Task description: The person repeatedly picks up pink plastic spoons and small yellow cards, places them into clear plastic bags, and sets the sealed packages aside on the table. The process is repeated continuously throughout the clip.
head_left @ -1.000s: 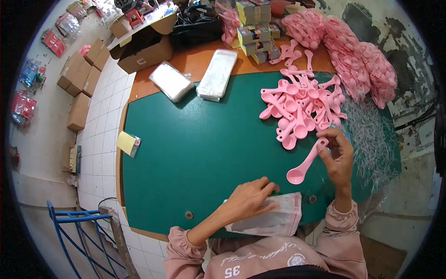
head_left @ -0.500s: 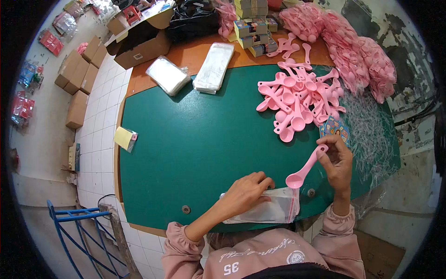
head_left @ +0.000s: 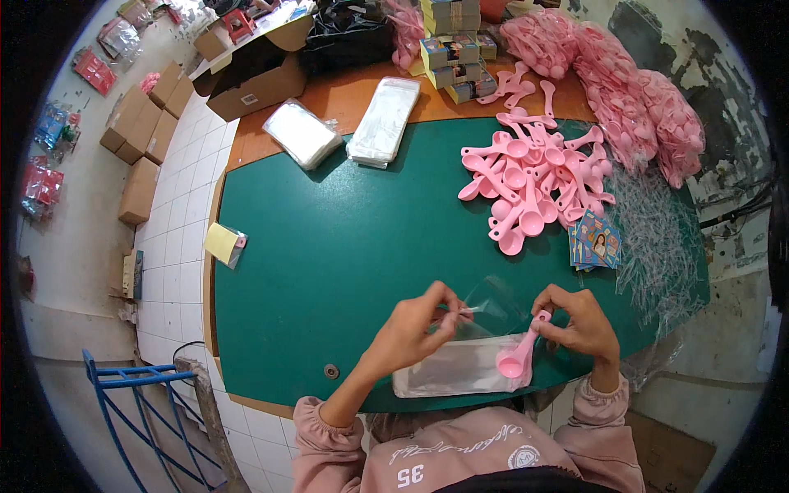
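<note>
A glossy pink plastic spoon [head_left: 515, 361] slants over the right end of a flat stack of clear plastic bags [head_left: 456, 370], its round bowl lower left, its holed handle rising to the upper right; whether the bowl touches the stack is unclear. One thin transparent bag [head_left: 497, 304] is raised by its left side just beyond the stack, creased and catching light

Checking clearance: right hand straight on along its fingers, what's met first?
Likely the clear bag pinched by the left hand, then that hand itself; depth is unclear.
</note>
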`<state>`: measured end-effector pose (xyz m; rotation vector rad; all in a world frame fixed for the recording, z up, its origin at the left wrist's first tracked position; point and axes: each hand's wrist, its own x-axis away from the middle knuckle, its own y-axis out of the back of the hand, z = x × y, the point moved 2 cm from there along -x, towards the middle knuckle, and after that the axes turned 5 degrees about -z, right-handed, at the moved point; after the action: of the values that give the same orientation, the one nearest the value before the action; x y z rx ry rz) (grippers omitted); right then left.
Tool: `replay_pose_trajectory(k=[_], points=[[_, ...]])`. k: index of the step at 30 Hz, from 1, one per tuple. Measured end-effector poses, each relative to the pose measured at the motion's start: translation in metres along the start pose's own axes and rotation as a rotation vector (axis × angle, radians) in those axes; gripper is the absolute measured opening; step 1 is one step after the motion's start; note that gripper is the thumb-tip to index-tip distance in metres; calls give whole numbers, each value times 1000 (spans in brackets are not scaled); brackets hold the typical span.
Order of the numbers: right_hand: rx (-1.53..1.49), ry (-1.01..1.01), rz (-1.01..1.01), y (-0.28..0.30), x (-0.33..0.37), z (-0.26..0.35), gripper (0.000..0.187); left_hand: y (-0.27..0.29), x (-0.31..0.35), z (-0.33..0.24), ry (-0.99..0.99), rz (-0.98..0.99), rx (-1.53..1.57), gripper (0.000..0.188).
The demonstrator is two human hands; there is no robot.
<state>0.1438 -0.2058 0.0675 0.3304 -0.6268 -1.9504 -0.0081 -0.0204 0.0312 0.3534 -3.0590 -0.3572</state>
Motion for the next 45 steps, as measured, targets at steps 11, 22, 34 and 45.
replay_pose_trajectory(k=[11,22,34,45], points=[[-357,-5,-741,-6,-12,10,16,0,-13,0,351,-145,605,38],[-301,76,-667,-12,-12,21,24,1,-14,2,348,-133,565,37],[-329,0,-497,-20,-23,28,25,-2,-17,-7,276,179,221,31],[468,-380,-900,67,-2,-55,35,11,-26,-22,155,-93,533,33]])
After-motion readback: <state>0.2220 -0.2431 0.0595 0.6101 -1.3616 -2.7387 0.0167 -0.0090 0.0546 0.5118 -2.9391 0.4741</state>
